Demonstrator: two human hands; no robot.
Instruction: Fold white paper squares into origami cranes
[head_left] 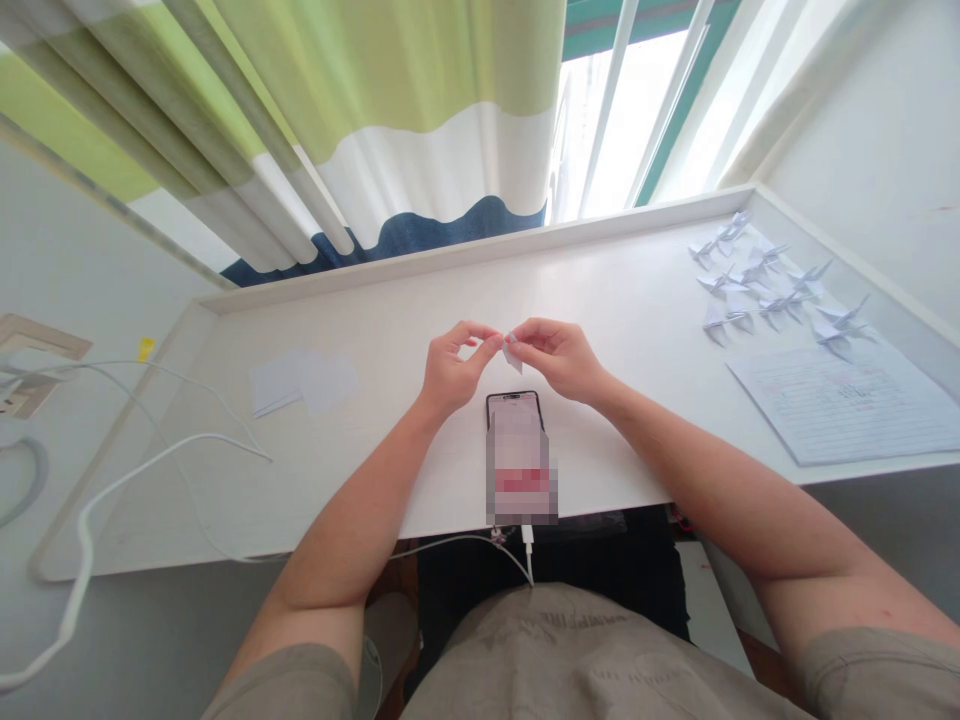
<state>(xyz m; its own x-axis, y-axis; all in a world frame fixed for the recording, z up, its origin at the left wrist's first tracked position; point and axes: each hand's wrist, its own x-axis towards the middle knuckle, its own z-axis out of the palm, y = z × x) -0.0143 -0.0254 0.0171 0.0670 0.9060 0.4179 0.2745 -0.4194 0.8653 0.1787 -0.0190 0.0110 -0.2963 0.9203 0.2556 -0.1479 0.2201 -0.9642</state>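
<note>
A small folded piece of white paper [513, 357] is held up over the desk, between the fingertips of both hands. My left hand [454, 368] pinches its left edge with thumb and index finger. From the other side, my right hand [556, 356] grips it, thumb and fingers closed, partly covering it. Just below the hands lies a phone [517, 440] with its screen lit and blurred, a white charging cable [528, 548] plugged into its lower end. Several folded paper cranes [780, 295] stand in a cluster at the far right of the desk.
Loose white paper squares [281, 385] lie on the left of the white desk [375, 480]. A written-on stack of sheets [855, 405] rests at the right. White cables [135, 480] loop over the left edge near a wall socket [37, 350]. A raised rim [480, 248] borders the back.
</note>
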